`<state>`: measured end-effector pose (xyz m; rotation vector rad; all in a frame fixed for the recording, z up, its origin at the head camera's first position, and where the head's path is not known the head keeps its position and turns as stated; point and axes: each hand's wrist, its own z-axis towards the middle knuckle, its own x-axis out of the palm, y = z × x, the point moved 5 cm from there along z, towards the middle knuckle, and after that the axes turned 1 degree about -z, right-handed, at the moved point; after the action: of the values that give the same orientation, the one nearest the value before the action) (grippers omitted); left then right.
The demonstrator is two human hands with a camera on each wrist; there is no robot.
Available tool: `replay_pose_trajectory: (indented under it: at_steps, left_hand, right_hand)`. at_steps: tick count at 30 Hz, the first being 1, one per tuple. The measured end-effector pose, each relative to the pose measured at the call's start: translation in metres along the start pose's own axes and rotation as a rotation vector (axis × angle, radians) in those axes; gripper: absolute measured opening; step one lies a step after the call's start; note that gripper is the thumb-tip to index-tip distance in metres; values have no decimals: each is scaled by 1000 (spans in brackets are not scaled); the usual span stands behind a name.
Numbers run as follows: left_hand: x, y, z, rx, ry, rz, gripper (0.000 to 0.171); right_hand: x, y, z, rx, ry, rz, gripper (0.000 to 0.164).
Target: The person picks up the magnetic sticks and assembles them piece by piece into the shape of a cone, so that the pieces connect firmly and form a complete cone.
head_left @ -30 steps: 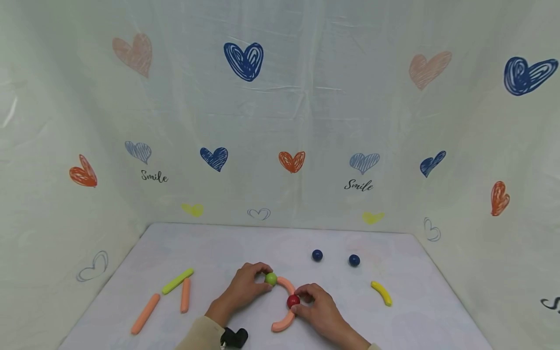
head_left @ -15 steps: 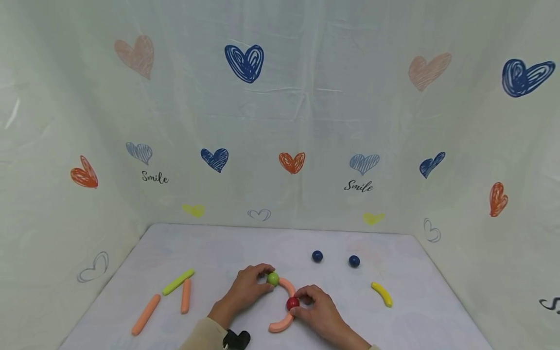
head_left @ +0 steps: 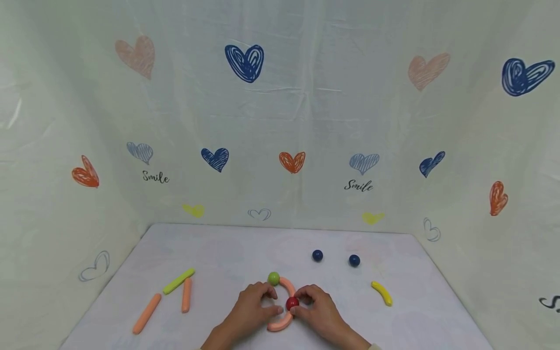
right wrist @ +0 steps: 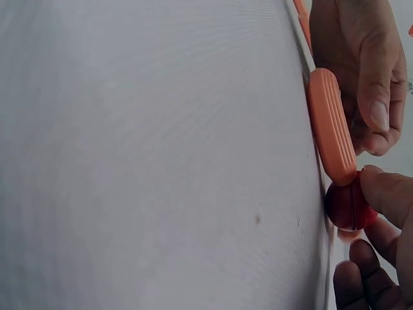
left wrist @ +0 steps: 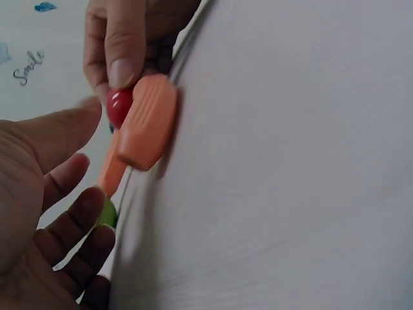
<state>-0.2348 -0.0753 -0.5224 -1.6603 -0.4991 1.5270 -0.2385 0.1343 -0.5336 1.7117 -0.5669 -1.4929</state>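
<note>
My right hand (head_left: 321, 311) pinches a red ball (head_left: 292, 304) between thumb and fingers. Two curved orange pieces meet at that ball: the upper curved piece (head_left: 288, 286) runs up to a green ball (head_left: 273, 278), and the lower curved piece (head_left: 280, 324) bends toward the left. Grooves line the side of the lower piece (right wrist: 332, 126) in the right wrist view. My left hand (head_left: 251, 311) is just left of the red ball, over the inside of the curve, thumb and fingers apart with nothing between them. In the left wrist view its fingertips overlap the green ball (left wrist: 108, 213).
Two straight orange sticks (head_left: 147, 313) and a lime-green stick (head_left: 178, 281) lie at the left of the white table (head_left: 227, 248). Two dark blue balls (head_left: 317, 255) rest farther back, and a curved yellow piece (head_left: 382, 293) lies right. A heart-printed curtain (head_left: 280, 121) surrounds the table.
My left hand has let go of the green ball and moved down toward the red one. My right hand keeps its pinch. The lower curved piece has swung slightly left.
</note>
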Motion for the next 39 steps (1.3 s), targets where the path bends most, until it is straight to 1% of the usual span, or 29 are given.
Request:
replay_pose_trajectory:
  at_steps: [2, 4, 6, 8, 10, 14, 15, 17, 20, 22, 24, 26, 29, 32, 33, 36, 37, 39]
  left_hand:
    - [6, -4, -9, 36, 47, 25, 35]
    - [10, -7, -15, 80, 70, 60, 38]
    - [13, -8, -18, 124, 71, 110, 39]
    - [14, -7, -20, 145, 70, 135, 38]
    - [14, -5, -20, 137, 81, 135, 34]
    - [10, 1, -20, 98, 128, 90, 25]
    - [9, 1, -20, 97, 137, 82, 24]
    - [6, 2, -21, 111, 148, 75, 20]
    - [1, 2, -22, 146, 142, 78, 13]
    - [-3, 1, -23, 166, 125, 87, 10]
    - [-6, 1, -23, 176, 97, 104, 11]
    - [-9, 0, -22, 179, 66, 132, 16]
    - [-10, 0, -21, 163, 28, 147, 27]
    - [-8, -2, -20, 140, 6, 129, 32]
    - [-7, -2, -20, 127, 3, 123, 31]
    - [-1, -4, -18, 92, 6, 115, 22]
    - [2, -4, -18, 87, 11, 122, 23]
    - [7, -6, -17, 68, 40, 135, 30]
  right_hand:
    - [0, 1, -1, -17, -1, -5, 28]
    - [0, 1, -1, -34, -4, -10, 28]
    - [1, 2, -2, -52, -2, -14, 28]
    - [2, 2, -3, -67, 5, -18, 27]
    - [2, 3, -4, -73, 16, -15, 26]
    - [1, 4, -7, -81, 34, -7, 23]
    - [1, 5, -8, -87, 36, -4, 22]
    - [0, 6, -10, -96, 43, -1, 20]
    - [-1, 7, -13, -110, 58, 12, 18]
    - [0, 8, -14, -122, 69, 22, 16]
    - [0, 9, -15, -132, 80, 34, 14]
    - [0, 8, -16, -129, 92, 48, 12]
    - [-1, 6, -17, -87, 91, 90, 10]
    - [-7, 4, -15, -42, 30, 119, 14]
    - [-10, 3, -13, -29, 4, 121, 17]
    - [-19, 1, -6, -16, -62, 90, 26]
    - [-22, 1, -4, -12, -71, 73, 29]
    - [-26, 0, 2, -13, -68, 31, 36]
